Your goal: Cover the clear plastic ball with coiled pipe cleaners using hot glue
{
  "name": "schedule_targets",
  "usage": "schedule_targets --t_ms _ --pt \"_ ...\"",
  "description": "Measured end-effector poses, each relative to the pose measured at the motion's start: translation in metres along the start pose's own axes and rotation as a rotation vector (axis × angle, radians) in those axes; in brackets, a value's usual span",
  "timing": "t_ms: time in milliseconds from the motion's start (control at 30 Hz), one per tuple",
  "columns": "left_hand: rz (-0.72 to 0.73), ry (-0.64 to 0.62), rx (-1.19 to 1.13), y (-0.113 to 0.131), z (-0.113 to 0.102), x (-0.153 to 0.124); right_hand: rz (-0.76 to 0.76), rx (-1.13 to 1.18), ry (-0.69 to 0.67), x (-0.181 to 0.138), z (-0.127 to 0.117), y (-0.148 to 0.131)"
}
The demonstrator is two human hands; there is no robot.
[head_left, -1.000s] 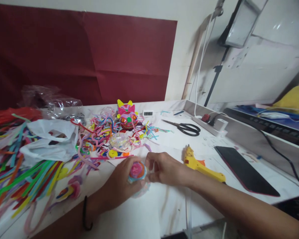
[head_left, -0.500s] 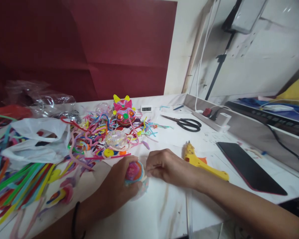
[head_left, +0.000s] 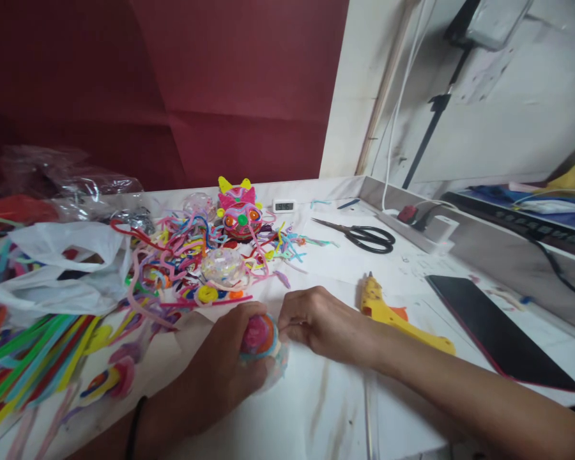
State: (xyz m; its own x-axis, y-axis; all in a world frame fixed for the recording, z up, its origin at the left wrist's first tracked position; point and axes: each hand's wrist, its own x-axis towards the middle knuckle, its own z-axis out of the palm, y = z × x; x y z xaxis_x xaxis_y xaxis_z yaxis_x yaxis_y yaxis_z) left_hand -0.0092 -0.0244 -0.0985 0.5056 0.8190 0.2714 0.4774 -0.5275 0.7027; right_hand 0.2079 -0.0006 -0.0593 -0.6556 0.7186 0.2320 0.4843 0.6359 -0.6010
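Note:
My left hand [head_left: 225,358] is wrapped round a small clear ball [head_left: 274,378] partly covered with coiled fuzzy pipe cleaner in pink, orange and light blue. At the ball's right edge, my right hand [head_left: 311,319] is closed in a pinch, its fingertips against the ball's side. What those fingers hold is hidden. Beyond the hands sits a finished-looking pipe-cleaner animal head [head_left: 241,214] with yellow ears and orange eyes. A clear plastic piece [head_left: 223,267] lies among loose pipe cleaners [head_left: 172,255] in front of it.
Right of my right hand lies a yellow glue gun [head_left: 388,313], then a black phone [head_left: 498,332]. Black-handled scissors [head_left: 368,237], a small digital display [head_left: 283,206] and a power strip [head_left: 421,233] are farther back. A white plastic bag [head_left: 67,287] and pipe-cleaner bundles [head_left: 38,358] fill the left.
The view has shifted slightly, so items on the right appear farther right. Both hands stay at the ball with almost the same grip; the right fingertips sit a little closer against it.

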Motion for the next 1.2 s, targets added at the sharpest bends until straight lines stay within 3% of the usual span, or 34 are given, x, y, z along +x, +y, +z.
schedule_targets --t_ms 333,533,867,1200 --pt "0.000 -0.009 0.002 0.005 -0.001 0.001 0.116 0.120 0.007 0.006 0.003 0.012" --pt "0.074 0.059 0.103 -0.002 -0.002 0.004 0.138 0.239 -0.018 0.004 0.004 0.024" --pt "0.016 -0.069 0.068 0.006 -0.023 0.006 0.089 0.149 0.019 -0.006 0.008 0.005" --pt "0.047 -0.040 0.091 0.008 -0.007 -0.002 0.070 0.125 -0.003 -0.005 0.007 0.001"
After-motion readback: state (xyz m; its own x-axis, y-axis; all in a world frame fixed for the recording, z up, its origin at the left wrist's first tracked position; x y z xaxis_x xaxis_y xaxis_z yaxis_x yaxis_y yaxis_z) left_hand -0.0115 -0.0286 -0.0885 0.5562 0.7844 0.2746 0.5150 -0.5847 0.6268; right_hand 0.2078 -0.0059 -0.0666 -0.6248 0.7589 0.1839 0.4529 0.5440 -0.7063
